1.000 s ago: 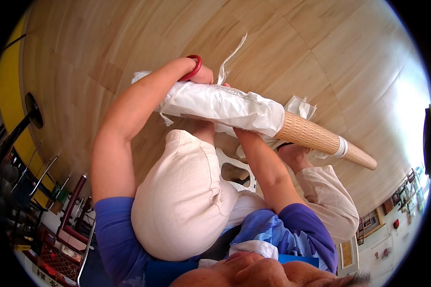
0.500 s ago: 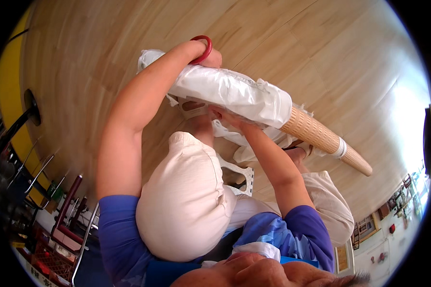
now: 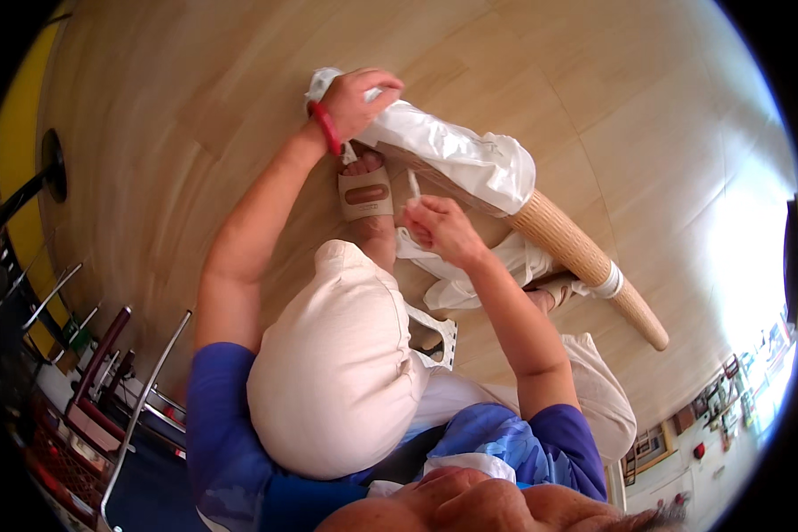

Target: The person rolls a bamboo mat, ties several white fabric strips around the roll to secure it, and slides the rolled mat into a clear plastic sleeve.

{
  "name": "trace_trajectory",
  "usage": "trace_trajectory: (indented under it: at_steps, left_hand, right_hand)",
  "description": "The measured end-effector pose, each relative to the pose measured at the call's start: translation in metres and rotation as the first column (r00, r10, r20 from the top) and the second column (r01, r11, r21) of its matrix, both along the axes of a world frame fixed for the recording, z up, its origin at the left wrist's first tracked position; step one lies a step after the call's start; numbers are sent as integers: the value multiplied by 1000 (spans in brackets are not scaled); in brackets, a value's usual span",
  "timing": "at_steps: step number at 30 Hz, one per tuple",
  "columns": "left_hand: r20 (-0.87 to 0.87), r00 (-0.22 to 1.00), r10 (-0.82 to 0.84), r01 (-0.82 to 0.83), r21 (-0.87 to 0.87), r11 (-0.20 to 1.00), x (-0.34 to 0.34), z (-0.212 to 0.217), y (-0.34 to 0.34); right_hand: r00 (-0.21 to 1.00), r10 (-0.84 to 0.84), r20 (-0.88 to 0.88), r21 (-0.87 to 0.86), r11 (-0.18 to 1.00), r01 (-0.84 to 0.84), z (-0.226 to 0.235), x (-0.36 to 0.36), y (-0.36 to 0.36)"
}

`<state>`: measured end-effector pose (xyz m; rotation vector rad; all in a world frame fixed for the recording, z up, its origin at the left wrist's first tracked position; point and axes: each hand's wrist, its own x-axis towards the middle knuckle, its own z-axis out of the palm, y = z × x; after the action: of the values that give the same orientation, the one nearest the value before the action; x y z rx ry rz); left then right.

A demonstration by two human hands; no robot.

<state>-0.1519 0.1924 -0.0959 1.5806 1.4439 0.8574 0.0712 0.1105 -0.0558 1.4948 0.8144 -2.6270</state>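
Observation:
A long, tan, woven-textured roll lies slanting across the floor, its far-left part wrapped in white plastic sheeting. My left hand, a red bangle at its wrist, is over the wrapped part near the upper left end. Its fingers are bent loosely and apart, with nothing visible in them. On the near side of the roll, my right hand is closed round a thin white strip that sticks up from the fist. A narrow white band circles the bare part of the roll.
Loose white plastic lies on the floor between my feet. My sandalled foot is close to the roll's near side. Part of a white stool shows beneath me. Metal-framed chairs stand at the lower left, and a black round base is farther left.
My left hand has come back from the roll's far side to above it. My right hand has drawn out from beneath the plastic, and a white strip now shows in it. The roll has shifted slightly.

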Motion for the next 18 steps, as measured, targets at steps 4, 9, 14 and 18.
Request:
trace_trajectory:
  at_steps: [4, 9, 14, 18]
  left_hand:
    - [123, 761, 637, -630, -100, 770, -38, -32, -66]
    - [-12, 818, 574, -523, -428, 737, -24, -52, -119]
    - [-179, 908, 379, -401, -111, 909, 0, -51, -120]
    - [-348, 897, 271, -185, 262, 947, -3, -31, -110]
  right_hand:
    - [963, 207, 172, 349, 901, -256, 8, 4, 14]
    - [895, 342, 286, 554, 703, -446, 12, -16, 19]
    - [890, 389, 237, 685, 583, -438, 28, -42, 34]
    - [889, 380, 256, 598, 660, -454, 41, -45, 44]
